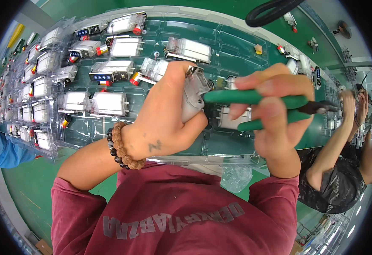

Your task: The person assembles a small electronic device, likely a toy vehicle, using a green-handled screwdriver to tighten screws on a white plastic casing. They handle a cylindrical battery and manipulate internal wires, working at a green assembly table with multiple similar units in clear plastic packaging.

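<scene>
Above the clear plastic tray (pixel 232 160), I see the left hand (pixel 164 114) clasping a white-and-clear plastic unit (pixel 192 95). The right hand (pixel 281 112), blurred, also over the tray, grasps green-handled pliers (pixel 232 97). Similar white units (pixel 109 103) sit inside the tray; a co-worker's arm (pixel 332 146) shows right of it.

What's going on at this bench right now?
The left hand grips a white-and-clear unit, while the right hand, slightly blurred, holds green-handled pliers with their dark tip pointing right, away from that unit. Similar units lie in clear plastic trays around them. Another person is off to the right.
</scene>
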A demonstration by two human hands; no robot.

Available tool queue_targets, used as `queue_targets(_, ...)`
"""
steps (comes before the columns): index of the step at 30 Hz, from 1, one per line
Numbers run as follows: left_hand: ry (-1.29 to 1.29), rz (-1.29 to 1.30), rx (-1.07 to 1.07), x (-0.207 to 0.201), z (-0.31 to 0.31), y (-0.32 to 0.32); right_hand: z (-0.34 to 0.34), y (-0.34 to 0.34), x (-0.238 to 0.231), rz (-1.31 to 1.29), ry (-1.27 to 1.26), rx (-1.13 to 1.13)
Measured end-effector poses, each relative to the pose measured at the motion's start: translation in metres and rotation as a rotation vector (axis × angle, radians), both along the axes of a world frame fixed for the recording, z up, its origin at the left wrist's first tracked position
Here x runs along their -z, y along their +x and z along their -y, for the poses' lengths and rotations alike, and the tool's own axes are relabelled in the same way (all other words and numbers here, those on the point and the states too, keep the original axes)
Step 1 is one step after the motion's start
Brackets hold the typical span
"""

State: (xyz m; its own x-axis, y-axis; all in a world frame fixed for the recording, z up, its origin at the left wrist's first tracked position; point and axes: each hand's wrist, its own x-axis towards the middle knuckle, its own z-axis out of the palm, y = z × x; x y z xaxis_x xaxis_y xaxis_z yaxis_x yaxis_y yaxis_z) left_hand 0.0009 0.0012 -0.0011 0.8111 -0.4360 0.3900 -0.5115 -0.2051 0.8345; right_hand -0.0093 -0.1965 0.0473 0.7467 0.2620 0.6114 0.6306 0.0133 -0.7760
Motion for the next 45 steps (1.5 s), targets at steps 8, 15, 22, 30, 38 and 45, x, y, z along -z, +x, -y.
queue_targets(8,-0.02,-0.043,0.028,-0.001,0.001,-0.001,0.001,-0.002,0.001,-0.091,-0.059,-0.016)
queue_targets(15,-0.007,-0.006,0.027,-0.001,-0.001,-0.001,-0.001,-0.003,-0.006,-0.075,-0.154,-0.019)
queue_targets(22,0.095,0.049,0.02,-0.006,-0.001,0.001,-0.005,0.004,-0.006,0.206,-0.281,0.0)
queue_targets(30,-0.011,-0.02,0.004,-0.006,0.001,0.002,-0.008,-0.004,0.002,-0.158,0.143,0.051)
queue_targets(38,0.012,-0.015,0.006,-0.005,0.0,0.002,-0.008,-0.003,0.007,-0.138,0.097,0.015)
queue_targets(45,0.055,-0.007,0.007,-0.007,-0.002,0.0,-0.008,-0.002,0.004,-0.163,0.034,-0.023)
